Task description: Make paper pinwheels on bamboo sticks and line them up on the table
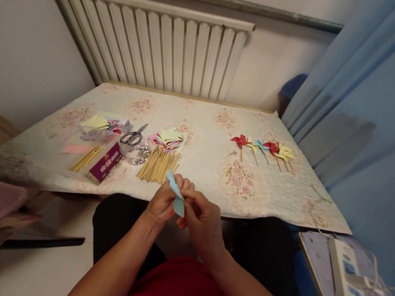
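Note:
Both hands meet above my lap at the table's front edge, around a piece of light blue paper that is bent and folded. My left hand is closed on the paper from the left. From the right, the fingers of my right hand pinch at its edge; part of the paper is hidden by the fingers. Just beyond my left hand lies a row of thin wooden sticks. Behind them rests a stack of coloured paper pieces. Several finished paper pinwheels in red, yellow and blue lie to the right.
Scissors lie across a clear dish of small metal pins. To their left are a purple box, more sticks and loose coloured paper. A power strip with cables sits at lower right, by a blue curtain.

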Demonstrator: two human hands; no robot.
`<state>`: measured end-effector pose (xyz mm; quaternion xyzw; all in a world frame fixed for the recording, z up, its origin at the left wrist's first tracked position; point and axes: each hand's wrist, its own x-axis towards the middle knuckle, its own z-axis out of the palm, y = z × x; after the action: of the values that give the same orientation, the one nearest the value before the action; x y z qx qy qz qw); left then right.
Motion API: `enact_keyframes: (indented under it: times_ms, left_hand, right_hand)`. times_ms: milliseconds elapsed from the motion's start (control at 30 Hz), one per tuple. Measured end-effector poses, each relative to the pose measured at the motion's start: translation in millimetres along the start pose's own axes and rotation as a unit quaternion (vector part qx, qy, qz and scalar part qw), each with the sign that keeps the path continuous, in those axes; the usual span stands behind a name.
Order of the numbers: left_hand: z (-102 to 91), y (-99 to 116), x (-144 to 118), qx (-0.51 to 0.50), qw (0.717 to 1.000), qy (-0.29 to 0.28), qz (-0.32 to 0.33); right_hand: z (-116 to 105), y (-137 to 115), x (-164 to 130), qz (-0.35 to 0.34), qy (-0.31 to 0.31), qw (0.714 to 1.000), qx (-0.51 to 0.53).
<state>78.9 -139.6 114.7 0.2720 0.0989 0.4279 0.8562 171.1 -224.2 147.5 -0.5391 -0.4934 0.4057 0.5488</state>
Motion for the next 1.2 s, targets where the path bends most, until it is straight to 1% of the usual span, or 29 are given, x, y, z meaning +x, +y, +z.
enact_keyframes:
  times_ms: [100, 167, 300, 433, 533, 567, 633, 667, 733, 800, 867, 967, 1033, 1200]
  left_hand:
    - [-0.2, -1, 0, 0.004, 1.0, 0.01, -0.01]
    - [-1.3, -3, 0, 0.007, 1.0, 0.007, -0.017]
    - [-3.5, -4, 0, 0.006, 0.999, -0.017, -0.028]
    - [-4.4, -3, 0, 0.011, 0.996, -0.056, -0.072]
    - [-3.6, -2, 0, 0.022, 0.993, -0.062, -0.094]
    - [-3.0, -2, 1, 0.026, 0.994, -0.053, -0.096]
    - [-1.5, -2, 4, 0.032, 0.996, -0.017, -0.085]
    - [-0.8, -2, 6, 0.034, 0.997, 0.008, -0.067]
    - [-0.3, -3, 12, 0.036, 0.997, 0.062, -0.008]
    - [-1.6, -5, 17, 0.039, 0.992, 0.107, 0.046]
    - [-4.3, -7, 22, 0.045, 0.986, 0.143, 0.072]
    - [-7.9, -9, 26, 0.068, 0.974, 0.195, 0.093]
    - [-8.7, -11, 28, 0.088, 0.966, 0.218, 0.106]
    - [-7.5, -13, 29, 0.112, 0.955, 0.246, 0.124]
  right_hand:
    - [-1, 1, 2, 0.008, 0.0, 1.0, 0.019]
    - [-2, 2, 2, 0.008, 0.004, 1.0, 0.03]
    - [-3, 5, 3, 0.01, -0.004, 0.998, 0.058]
    - [-4, 9, 5, 0.023, -0.002, 0.995, 0.092]
    - [-5, 11, 7, 0.043, 0.012, 0.993, 0.106]
    - [-5, 11, 7, 0.054, 0.021, 0.992, 0.108]
    - [-7, 15, 9, 0.071, 0.035, 0.991, 0.11]
    - [-7, 18, 10, 0.078, 0.039, 0.99, 0.109]
    - [-10, 27, 12, 0.091, 0.044, 0.989, 0.104]
    - [-13, 39, 14, 0.111, 0.053, 0.988, 0.096]
    - [-18, 50, 16, 0.131, 0.06, 0.985, 0.091]
    - [-24, 64, 16, 0.156, 0.061, 0.982, 0.083]
    - [-27, 69, 15, 0.172, 0.059, 0.98, 0.083]
    - [-28, 73, 11, 0.192, 0.041, 0.977, 0.079]
